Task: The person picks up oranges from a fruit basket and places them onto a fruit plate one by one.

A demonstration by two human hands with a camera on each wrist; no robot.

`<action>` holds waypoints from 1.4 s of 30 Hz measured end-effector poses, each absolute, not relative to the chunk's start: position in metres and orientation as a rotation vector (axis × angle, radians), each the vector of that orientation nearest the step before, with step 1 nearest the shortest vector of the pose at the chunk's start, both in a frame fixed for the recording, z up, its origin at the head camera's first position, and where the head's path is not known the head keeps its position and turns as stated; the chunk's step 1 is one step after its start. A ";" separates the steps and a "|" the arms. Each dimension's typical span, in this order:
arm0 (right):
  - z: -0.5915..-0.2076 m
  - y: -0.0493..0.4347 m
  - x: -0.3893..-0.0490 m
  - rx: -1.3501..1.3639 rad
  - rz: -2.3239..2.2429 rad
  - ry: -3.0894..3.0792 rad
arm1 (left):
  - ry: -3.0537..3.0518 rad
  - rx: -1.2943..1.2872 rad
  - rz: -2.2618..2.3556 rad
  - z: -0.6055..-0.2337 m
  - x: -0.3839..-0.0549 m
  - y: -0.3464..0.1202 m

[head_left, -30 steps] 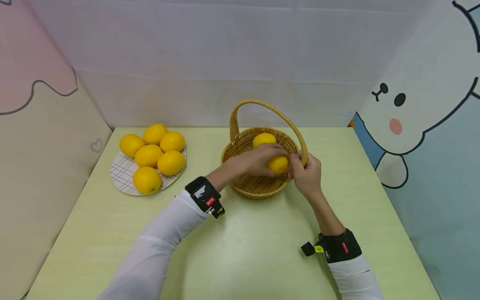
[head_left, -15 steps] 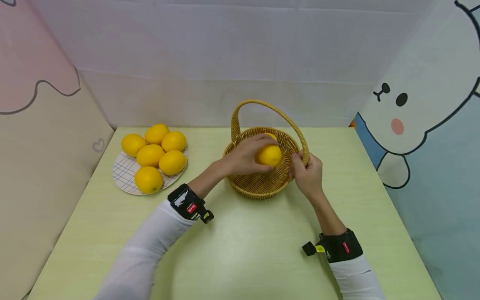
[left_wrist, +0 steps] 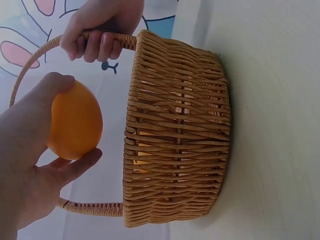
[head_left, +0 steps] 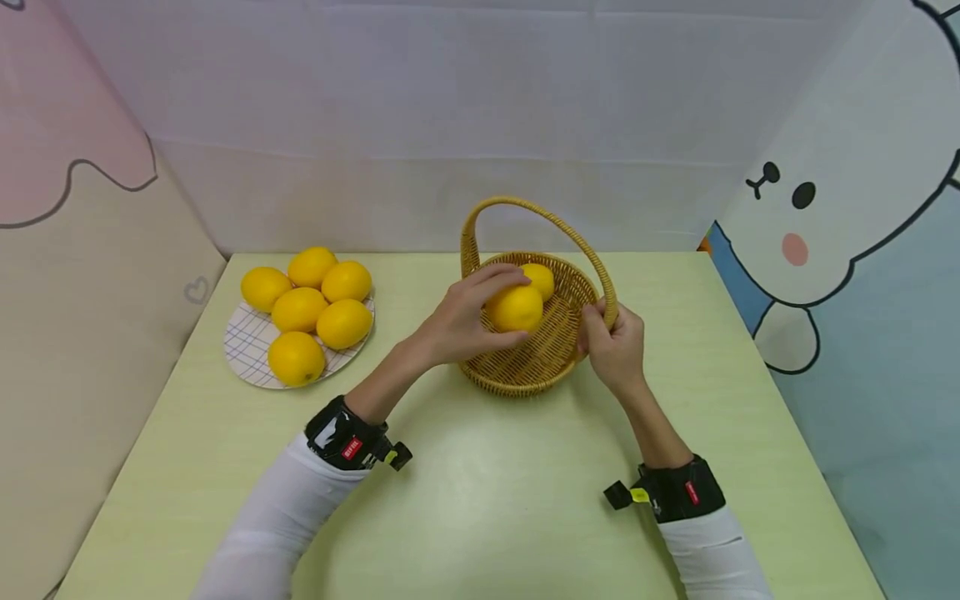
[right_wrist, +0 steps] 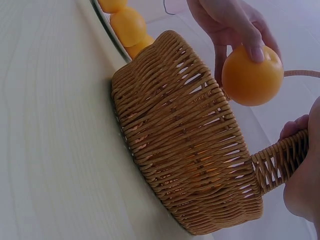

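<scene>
Above the wicker basket [head_left: 551,354], my left hand [head_left: 467,321] grips a yellow lemon [head_left: 516,309] between thumb and fingers. The left wrist view shows that lemon [left_wrist: 76,121] held clear of the basket rim. A second lemon [head_left: 538,281] lies inside the basket at the back. My right hand [head_left: 617,346] holds the basket's handle [head_left: 603,283] low on its right side, where it meets the rim; its curled fingers show in the left wrist view. The basket stands upright on the table.
To the left, a white plate [head_left: 243,346] with a grid pattern bears several lemons [head_left: 298,311]. The pale table [head_left: 480,500] is bordered by a white backdrop [head_left: 420,200] behind and printed panels at both sides.
My left hand has lifted the lemon and drawn it left, from the right part of the basket to above its left side. My right hand keeps its hold on the handle.
</scene>
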State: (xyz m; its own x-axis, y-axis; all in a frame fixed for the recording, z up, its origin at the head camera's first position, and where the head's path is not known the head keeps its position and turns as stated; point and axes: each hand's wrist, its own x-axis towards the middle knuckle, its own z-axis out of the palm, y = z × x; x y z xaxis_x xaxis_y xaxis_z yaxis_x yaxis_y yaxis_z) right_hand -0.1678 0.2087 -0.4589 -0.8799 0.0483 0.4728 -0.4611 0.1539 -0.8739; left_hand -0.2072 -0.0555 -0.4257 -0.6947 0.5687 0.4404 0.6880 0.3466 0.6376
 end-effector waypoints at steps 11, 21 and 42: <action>-0.460 0.210 -0.167 0.378 1.805 -2.047 | -2.424 -1.147 -1.271 -0.431 -0.193 -0.068; -0.460 0.210 -0.168 0.372 1.811 -2.049 | -2.430 -1.115 -1.272 -0.429 -0.193 -0.086; -0.462 0.213 -0.168 0.361 1.800 -2.044 | -2.482 -0.714 -1.186 -0.416 -0.178 -0.188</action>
